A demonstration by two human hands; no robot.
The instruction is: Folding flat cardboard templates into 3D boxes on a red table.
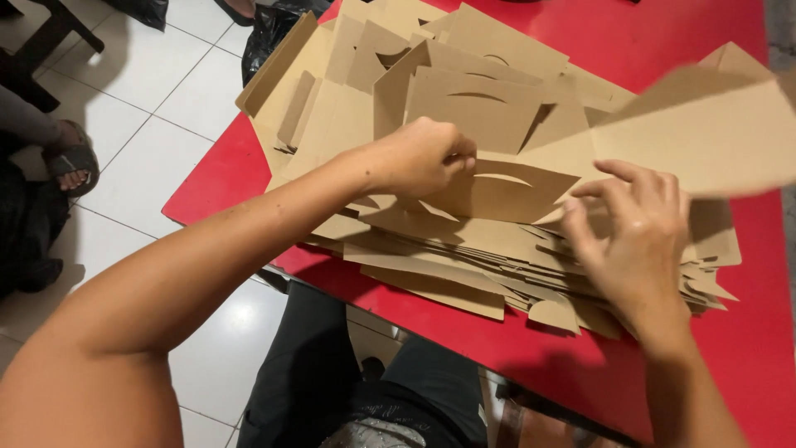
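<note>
A thick, untidy stack of flat brown cardboard cut-outs [431,249] lies on a red table [746,332]. My left hand [423,153] rests on top of the stack with its fingers pinched on the edge of the top cut-out [497,187], a sheet with a curved slit. My right hand [634,232] sits at the stack's right side, fingers bent and holding a large lifted cardboard sheet [705,133] that is blurred and tilted up over the table.
More cardboard cut-outs [348,75] fan out toward the table's far left corner. White floor tiles [157,108] lie to the left, with another person's sandalled foot [75,166] there. A black bag [269,33] sits beyond the table. My dark-trousered legs [332,373] are below the near edge.
</note>
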